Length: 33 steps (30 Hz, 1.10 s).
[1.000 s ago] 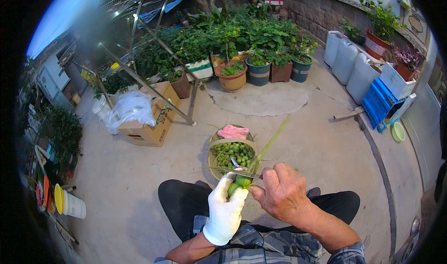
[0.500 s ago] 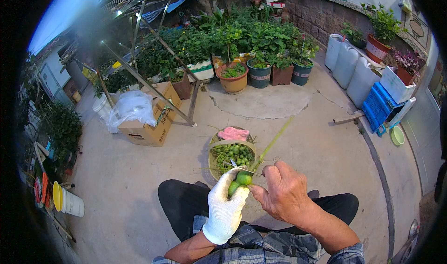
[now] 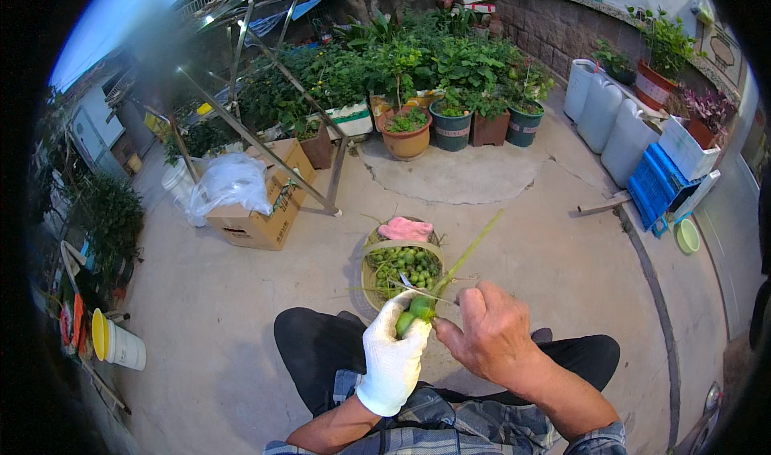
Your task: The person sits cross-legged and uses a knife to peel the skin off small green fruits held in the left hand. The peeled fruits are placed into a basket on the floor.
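Observation:
My left hand (image 3: 393, 359), in a white knitted glove, is closed around a few smooth green fruits (image 3: 407, 323) above my lap. A slim knife (image 3: 430, 293) lies across the top of the fruits, its blade pointing left. Bare, my right hand (image 3: 491, 334) is closed at the knife's right end, with its thumb by the lowest fruit; the handle is mostly hidden in the fist. From behind the blade a long green stalk (image 3: 474, 246) slants up to the right. Just beyond my hands a woven basket (image 3: 369, 282) holds many small green fruits (image 3: 405, 262).
A pink cloth (image 3: 405, 228) lies at the basket's far side. Ahead left stand a cardboard box (image 3: 261, 224) with clear plastic on it and a metal frame (image 3: 265, 151). Potted plants (image 3: 405, 139) line the back. White jugs (image 3: 601, 118) and a blue crate (image 3: 654, 178) are at right, a bucket (image 3: 126, 350) at left.
Both hands keep their grip and have barely moved. The right hand and knife sit slightly farther right, and the stalk's tip is a little lower.

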Each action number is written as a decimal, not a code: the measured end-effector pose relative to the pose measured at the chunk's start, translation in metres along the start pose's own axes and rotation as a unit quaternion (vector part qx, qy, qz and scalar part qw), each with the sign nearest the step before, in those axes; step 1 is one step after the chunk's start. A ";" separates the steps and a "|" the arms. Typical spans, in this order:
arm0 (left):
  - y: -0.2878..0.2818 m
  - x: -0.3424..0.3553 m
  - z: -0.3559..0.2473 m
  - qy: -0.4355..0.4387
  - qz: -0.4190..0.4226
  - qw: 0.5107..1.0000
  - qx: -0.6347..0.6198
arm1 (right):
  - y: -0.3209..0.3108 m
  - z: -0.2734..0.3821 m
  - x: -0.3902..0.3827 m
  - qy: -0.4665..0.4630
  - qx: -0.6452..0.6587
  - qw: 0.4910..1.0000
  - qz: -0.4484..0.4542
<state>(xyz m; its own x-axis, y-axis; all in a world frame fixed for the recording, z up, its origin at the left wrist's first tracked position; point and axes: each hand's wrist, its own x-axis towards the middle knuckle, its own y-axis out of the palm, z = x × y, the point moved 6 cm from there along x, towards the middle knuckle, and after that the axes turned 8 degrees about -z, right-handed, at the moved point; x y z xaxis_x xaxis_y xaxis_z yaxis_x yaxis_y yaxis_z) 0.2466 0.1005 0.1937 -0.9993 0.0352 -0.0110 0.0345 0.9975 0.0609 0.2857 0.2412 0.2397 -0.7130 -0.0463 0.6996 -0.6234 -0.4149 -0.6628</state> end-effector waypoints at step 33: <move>-0.001 0.002 0.008 -0.152 0.026 0.974 -0.163 | 0.009 0.021 -0.007 -0.024 0.024 0.999 0.021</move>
<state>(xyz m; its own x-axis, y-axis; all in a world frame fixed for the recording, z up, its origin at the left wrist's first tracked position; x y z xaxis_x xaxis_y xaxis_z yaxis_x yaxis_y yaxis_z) 0.2449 0.1002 0.1857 -0.9445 0.1510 -0.2917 0.0293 0.9233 0.3829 0.2922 0.2186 0.2347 -0.7219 -0.1076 0.6836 -0.5758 -0.4544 -0.6796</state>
